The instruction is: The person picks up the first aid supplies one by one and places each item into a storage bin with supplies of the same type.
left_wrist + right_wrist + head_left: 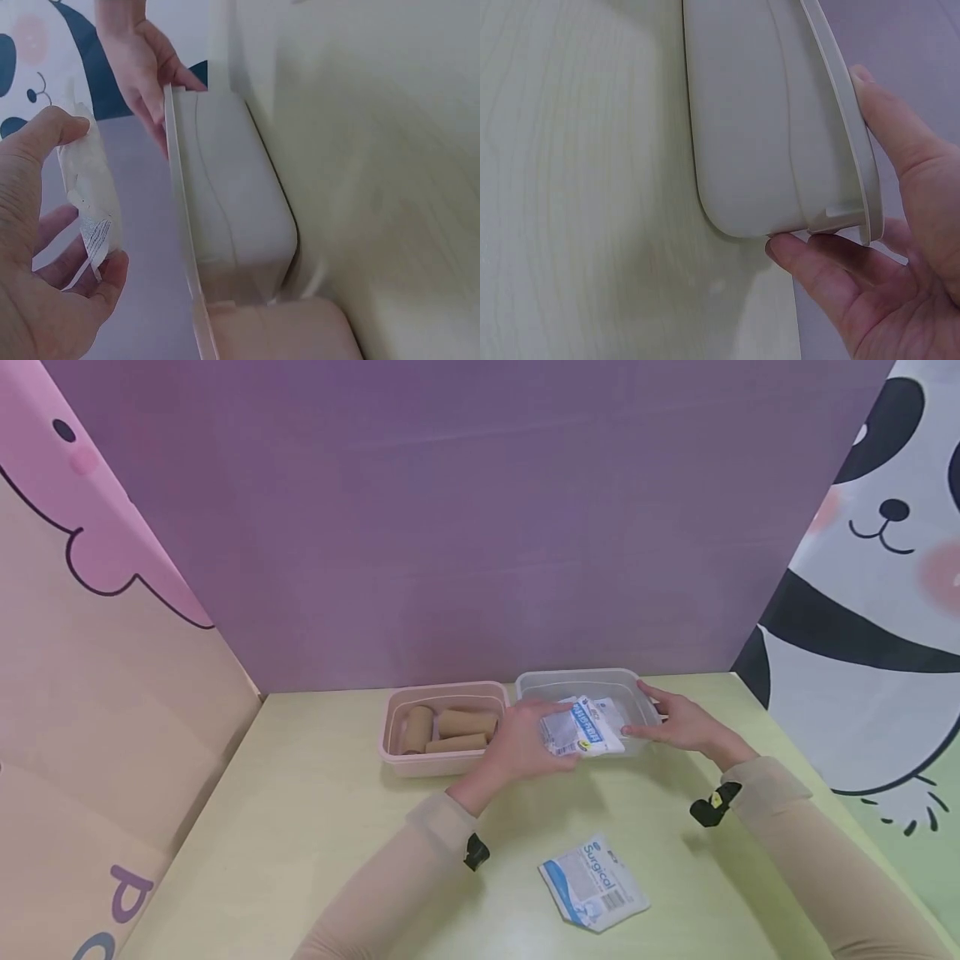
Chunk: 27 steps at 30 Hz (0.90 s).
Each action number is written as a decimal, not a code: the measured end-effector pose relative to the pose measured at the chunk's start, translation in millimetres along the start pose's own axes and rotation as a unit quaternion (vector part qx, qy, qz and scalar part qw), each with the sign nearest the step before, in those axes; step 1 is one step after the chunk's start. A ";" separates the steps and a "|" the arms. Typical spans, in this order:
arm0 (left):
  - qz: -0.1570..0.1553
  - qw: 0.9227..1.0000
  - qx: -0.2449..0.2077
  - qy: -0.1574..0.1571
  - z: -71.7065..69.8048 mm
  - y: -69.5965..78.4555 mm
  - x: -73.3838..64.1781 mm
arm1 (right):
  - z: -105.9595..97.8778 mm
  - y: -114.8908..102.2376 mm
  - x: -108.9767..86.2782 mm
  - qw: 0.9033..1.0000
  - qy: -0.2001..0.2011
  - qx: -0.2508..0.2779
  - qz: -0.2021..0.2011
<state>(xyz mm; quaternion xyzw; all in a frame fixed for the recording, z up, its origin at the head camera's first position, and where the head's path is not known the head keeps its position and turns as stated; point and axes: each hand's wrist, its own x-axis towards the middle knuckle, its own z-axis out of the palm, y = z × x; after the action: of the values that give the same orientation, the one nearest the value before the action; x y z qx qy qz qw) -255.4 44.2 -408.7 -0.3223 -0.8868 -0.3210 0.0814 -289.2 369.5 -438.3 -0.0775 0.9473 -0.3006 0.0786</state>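
My left hand [522, 739] pinches a white packet with a blue label [588, 727] between thumb and fingers. The packet is over the light grey plastic bin [577, 676], close to its rim. In the left wrist view, the packet [88, 176] appears edge-on beside the bin wall [232, 180]. At the bin's right end, my right hand [686, 722] holds the rim, the thumb over the edge and fingers under the lip, as the right wrist view shows. A second white and blue packet, printed "Surgical" [600, 881], lies flat on the table nearer to me.
A pink bin [431, 766] stands directly left of the grey one. Inside it are several brown cardboard-like rolls [467, 723]. Both bins sit at the back of the pale wooden table [315, 827], against a purple panel [480, 527]. Printed cartoon panels rise on both sides.
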 end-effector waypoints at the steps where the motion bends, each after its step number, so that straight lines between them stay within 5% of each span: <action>1: -0.003 1.000 -0.005 0.002 -2.5 -1.6 0.3 | -0.3 -0.3 0.0 1.000 0.000 0.000 0.000; 17: -0.077 0.995 -0.062 0.010 -26.2 -24.7 3.4 | -2.1 -1.9 -0.5 1.000 -0.004 0.004 0.005; 27: -0.070 0.997 -0.028 0.003 -26.4 -37.4 14.9 | -0.1 1.1 1.1 1.000 -0.004 0.017 0.004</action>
<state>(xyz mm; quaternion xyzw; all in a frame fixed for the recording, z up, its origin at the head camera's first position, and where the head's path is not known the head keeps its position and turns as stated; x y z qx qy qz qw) -292.0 13.6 -402.1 -0.2604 -0.8979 -0.3512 0.0521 -290.4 370.2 -438.9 -0.0732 0.9423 -0.3155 0.0850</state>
